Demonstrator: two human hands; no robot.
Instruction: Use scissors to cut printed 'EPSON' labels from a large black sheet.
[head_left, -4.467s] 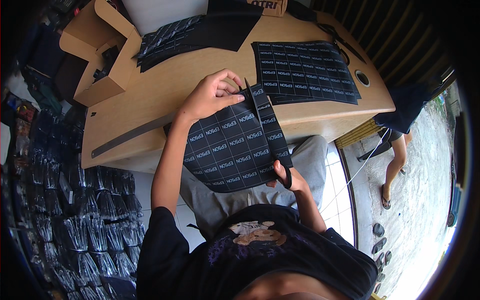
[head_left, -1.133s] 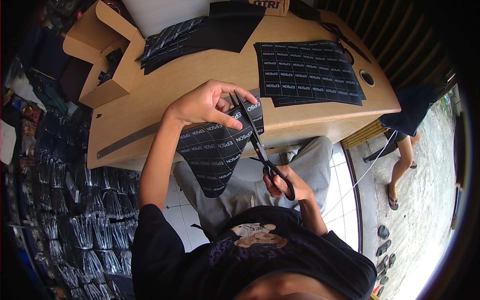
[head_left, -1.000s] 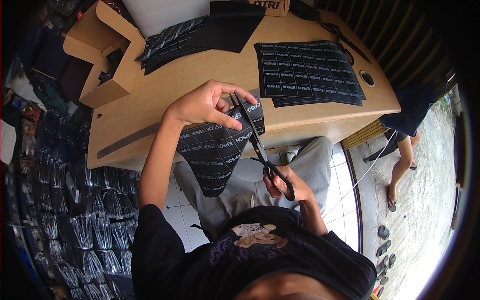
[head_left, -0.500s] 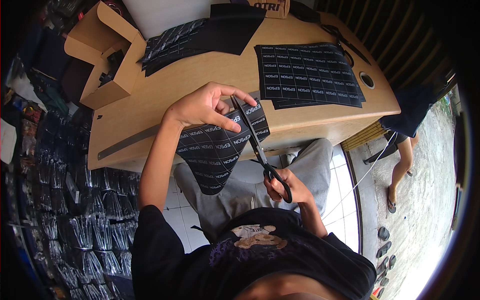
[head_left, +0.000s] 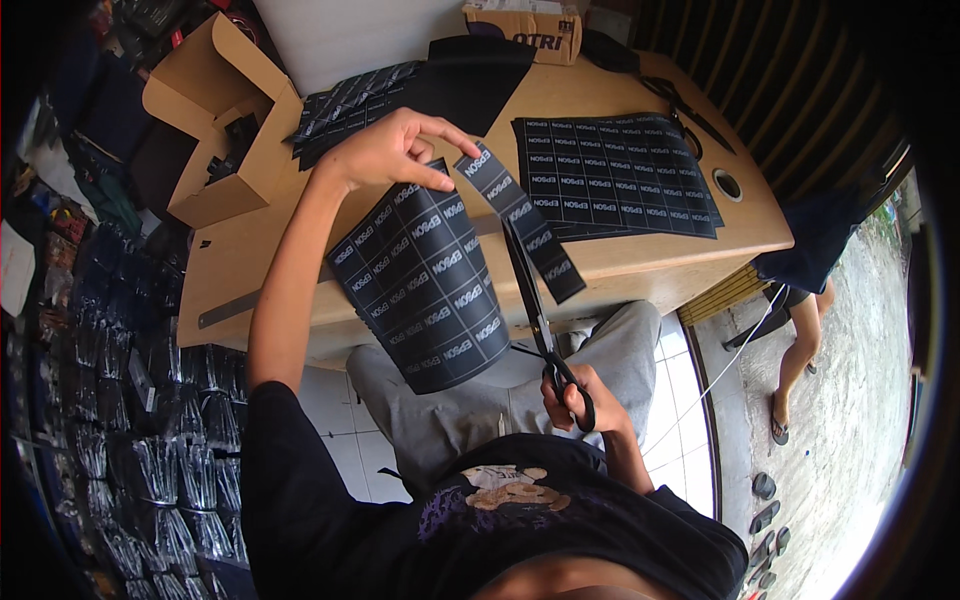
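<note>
My left hand is raised over the desk's front edge, pinching a black sheet printed with a pale grid of repeated lettering. The sheet hangs in a curve above my lap. From the fingertips of the same hand slants a narrow strip of that material, separated from the sheet by a gap. My right hand grips the black handles of a pair of scissors, low in front of my body. Their blades point up toward the strip, passing close behind or against it; contact is hard to tell.
On the desk lie a stack of printed black sheets, a metal ruler and plain black sheets. An open cardboard box stands left. Plastic-wrapped bundles fill the left floor. A person's leg shows at right.
The narrow strip has come apart from the sheet and now tilts away to the right. My left hand has risen, and the scissors have shifted slightly down and right.
</note>
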